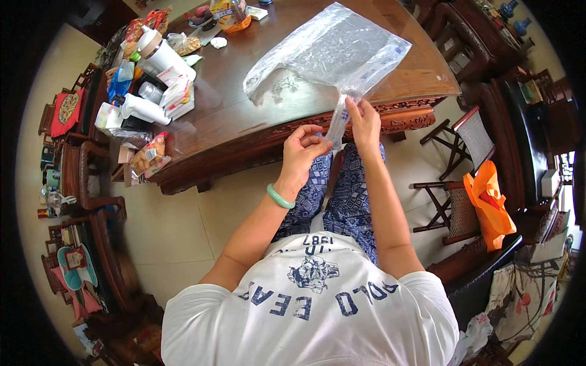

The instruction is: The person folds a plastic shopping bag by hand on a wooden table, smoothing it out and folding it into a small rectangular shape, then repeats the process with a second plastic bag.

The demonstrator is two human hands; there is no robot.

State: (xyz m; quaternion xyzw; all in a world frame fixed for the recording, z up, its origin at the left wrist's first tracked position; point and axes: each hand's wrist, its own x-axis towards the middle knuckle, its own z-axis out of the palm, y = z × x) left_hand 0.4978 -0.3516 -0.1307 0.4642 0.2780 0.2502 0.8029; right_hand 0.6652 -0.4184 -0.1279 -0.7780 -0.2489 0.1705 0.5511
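A large clear plastic bag (339, 45) with blue print lies spread on the dark wooden table (219, 103). One narrow strip of it, perhaps a handle, reaches over the table's near edge to my hands. My left hand (302, 153), below a pale green bangle (280, 196), pinches the strip's lower end between thumb and fingers. Farther up the same strip, close to the bag's body, my right hand (364, 121) grips the plastic with thumb and fingers. Both hands are just in front of the carved table edge, above my knees.
At the table's left stand a white bottle (165, 52), a white pump bottle (144, 110) and a packet of brown food (149, 158). A drink bottle (231, 16) is at the back. Folding stools (474, 137) and an orange bag (490, 206) are on the right.
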